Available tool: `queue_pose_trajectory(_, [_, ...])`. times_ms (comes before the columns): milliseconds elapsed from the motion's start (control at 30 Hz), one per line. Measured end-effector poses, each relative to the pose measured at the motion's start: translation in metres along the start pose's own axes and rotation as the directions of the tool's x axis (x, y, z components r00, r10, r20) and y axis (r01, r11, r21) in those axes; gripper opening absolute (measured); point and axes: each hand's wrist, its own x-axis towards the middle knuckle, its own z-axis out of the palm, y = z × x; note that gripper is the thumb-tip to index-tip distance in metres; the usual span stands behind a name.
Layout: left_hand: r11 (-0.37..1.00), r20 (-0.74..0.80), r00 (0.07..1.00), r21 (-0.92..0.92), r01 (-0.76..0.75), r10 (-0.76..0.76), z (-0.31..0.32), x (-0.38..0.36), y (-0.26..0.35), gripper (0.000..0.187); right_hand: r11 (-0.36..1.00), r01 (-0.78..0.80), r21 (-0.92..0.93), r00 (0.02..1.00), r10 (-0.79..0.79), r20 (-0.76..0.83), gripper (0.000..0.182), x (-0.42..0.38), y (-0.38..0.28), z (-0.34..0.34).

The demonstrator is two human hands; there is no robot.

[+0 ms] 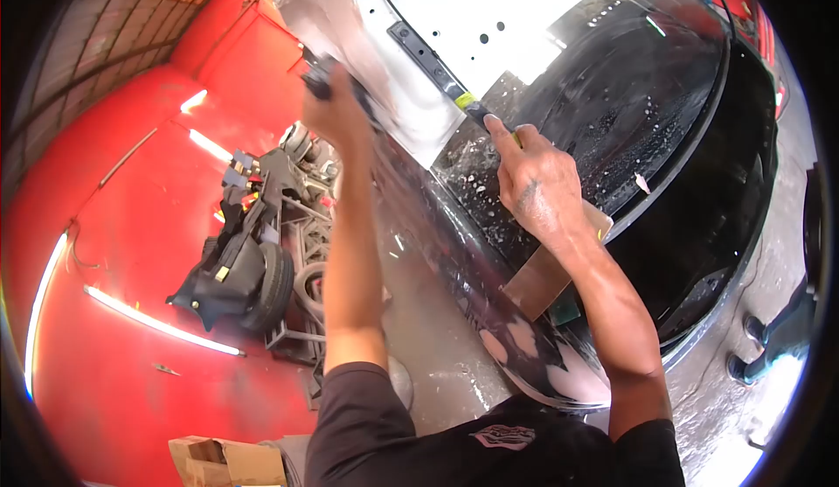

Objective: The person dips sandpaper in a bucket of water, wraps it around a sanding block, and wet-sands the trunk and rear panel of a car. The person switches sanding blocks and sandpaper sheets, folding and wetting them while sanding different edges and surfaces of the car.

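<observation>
My right hand [542,181] is closed around a slim black tool with yellow parts [476,109]; its tip points at the edge of the white panel [489,15] of a car. Beneath that hand lies the dark rear glass [612,102], sprinkled with white flecks. A flat brown piece [546,281] rests on the car under my right wrist. My left hand [336,107], smeared by motion, is raised along the car's left side. A dark object [320,78] shows at its fingers, and I cannot tell what it is.
Left of the car, a rack [301,225] is piled with car parts beside a red wall [131,198]. Light tubes [162,319] hang there. A cardboard box [227,462] stands at lower left. Another person's legs [778,338] are at far right, near a cable on the floor.
</observation>
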Motion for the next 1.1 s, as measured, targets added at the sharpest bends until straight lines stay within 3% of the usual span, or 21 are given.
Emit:
queue_pose_trajectory(100, [0.975, 0.043, 0.999, -0.223, -0.022, 0.032, 0.000, -0.013, -0.029, 0.018, 1.000, 0.017, -0.006, 0.999, -0.017, 0.046, 0.058, -0.001, -0.001, -0.005])
queue_pose_trajectory(133, [0.998, 0.115, 0.992, -0.029, 0.047, -0.043, -0.005, -0.002, 0.005, 0.018, 1.000, 0.017, -0.012, 0.998, -0.017, 0.063, 0.060, 0.000, 0.000, -0.005])
queue_pose_trajectory(233, [0.958, 0.151, 0.977, -0.223, 0.182, -0.150, 0.009, 0.046, 0.038, 0.018, 0.999, 0.008, -0.039, 0.998, -0.006, 0.056, 0.059, 0.001, -0.003, -0.004])
queue_pose_trajectory(367, [0.975, 0.042, 0.999, -0.221, 0.038, -0.029, -0.003, -0.026, -0.004, 0.017, 1.000, 0.026, -0.004, 0.999, -0.026, 0.038, 0.057, -0.003, -0.002, -0.001])
queue_pose_trajectory(400, [0.985, 0.087, 0.995, -0.162, 0.063, -0.050, -0.008, -0.023, -0.014, 0.018, 0.999, 0.035, -0.006, 0.999, -0.035, 0.036, 0.056, -0.003, -0.003, -0.003])
queue_pose_trajectory(500, [0.996, 0.032, 0.997, -0.041, -0.075, 0.076, 0.008, 0.033, -0.003, 0.025, 1.000, 0.017, -0.004, 0.999, -0.017, 0.032, 0.057, -0.002, 0.001, -0.003])
queue_pose_trajectory(533, [0.959, 0.189, 0.968, -0.199, 0.200, -0.163, 0.008, 0.052, 0.029, 0.023, 1.000, 0.009, -0.011, 0.999, -0.008, 0.031, 0.057, 0.000, 0.000, -0.005])
queue_pose_trajectory(633, [0.963, 0.071, 0.994, -0.249, 0.101, -0.086, 0.002, 0.024, 0.012, 0.022, 1.000, -0.004, 0.011, 0.999, 0.003, 0.050, 0.058, -0.004, -0.001, 0.001])
queue_pose_trajectory(667, [0.994, 0.027, 0.995, -0.045, 0.097, -0.096, -0.001, -0.001, 0.004, 0.023, 1.000, -0.007, 0.010, 0.999, 0.007, 0.038, 0.058, -0.001, 0.000, 0.000])
queue_pose_trajectory(767, [0.985, 0.086, 0.994, -0.153, 0.079, -0.066, -0.006, -0.017, -0.016, 0.024, 1.000, 0.006, -0.004, 1.000, -0.006, 0.003, 0.053, -0.001, -0.001, -0.003])
queue_pose_trajectory(800, [0.994, 0.078, 0.993, -0.076, -0.078, 0.084, -0.002, -0.002, 0.006, 0.025, 1.000, 0.001, -0.006, 1.000, -0.001, 0.003, 0.053, -0.001, -0.001, -0.004])
queue_pose_trajectory(900, [0.961, 0.096, 0.990, -0.248, 0.120, -0.099, 0.016, 0.050, 0.022, 0.024, 1.000, 0.002, -0.005, 1.000, -0.002, 0.016, 0.052, -0.002, 0.000, 0.000])
queue_pose_trajectory(1000, [0.985, 0.006, 0.992, -0.117, -0.127, 0.129, 0.006, -0.016, -0.004, 0.021, 1.000, 0.001, -0.002, 1.000, -0.001, 0.027, 0.057, -0.001, -0.001, -0.002])
queue_pose_trajectory(1100, [0.982, 0.021, 0.998, -0.177, -0.057, 0.062, -0.004, -0.036, -0.007, 0.020, 1.000, 0.022, -0.020, 0.999, -0.022, 0.027, 0.060, -0.002, 0.000, -0.003])
